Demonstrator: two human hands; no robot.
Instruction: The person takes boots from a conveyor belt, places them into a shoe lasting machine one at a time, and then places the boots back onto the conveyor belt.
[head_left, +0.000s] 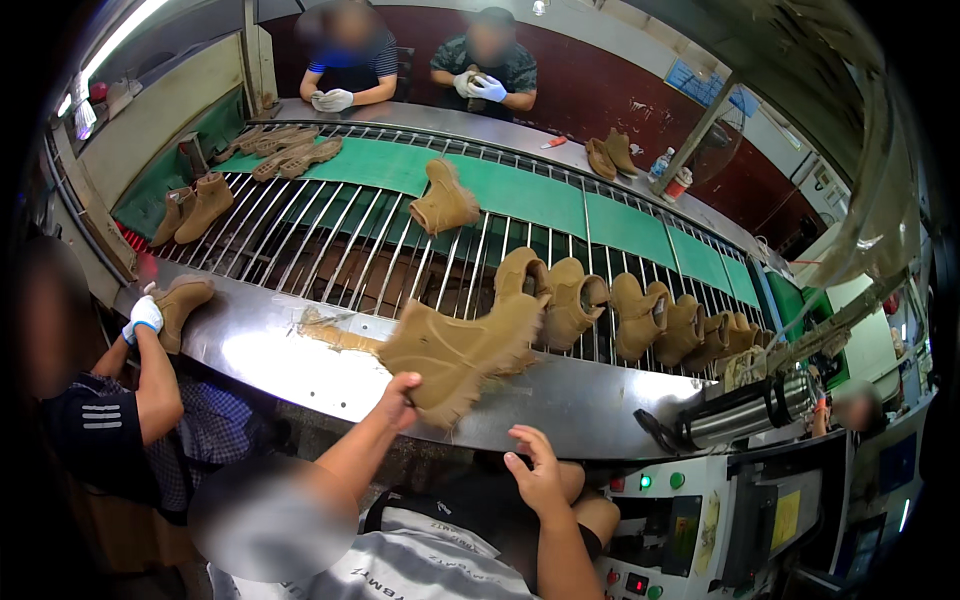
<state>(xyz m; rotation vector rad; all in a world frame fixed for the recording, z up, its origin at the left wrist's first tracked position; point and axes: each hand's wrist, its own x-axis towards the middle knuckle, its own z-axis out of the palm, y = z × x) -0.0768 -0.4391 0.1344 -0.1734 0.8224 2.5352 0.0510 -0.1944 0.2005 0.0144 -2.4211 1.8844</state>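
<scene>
My left hand grips a tan boot upper by its lower side, over the near metal ledge. Ragged, fuzzy edges run along this upper, and it is tilted with its wide end to the left. Lower and to the right, my right hand is held in the air with fingers apart and nothing in it. Just behind the held upper, other tan boot uppers stand in a row along the rollers. A single tan boot upper lies farther off, partly on the green belt.
A roller conveyor with a green belt runs across, edged by a metal ledge. Soles lie far left. A steel cylinder and a button panel sit right. At left, a co-worker's gloved hand holds a boot; two people sit opposite.
</scene>
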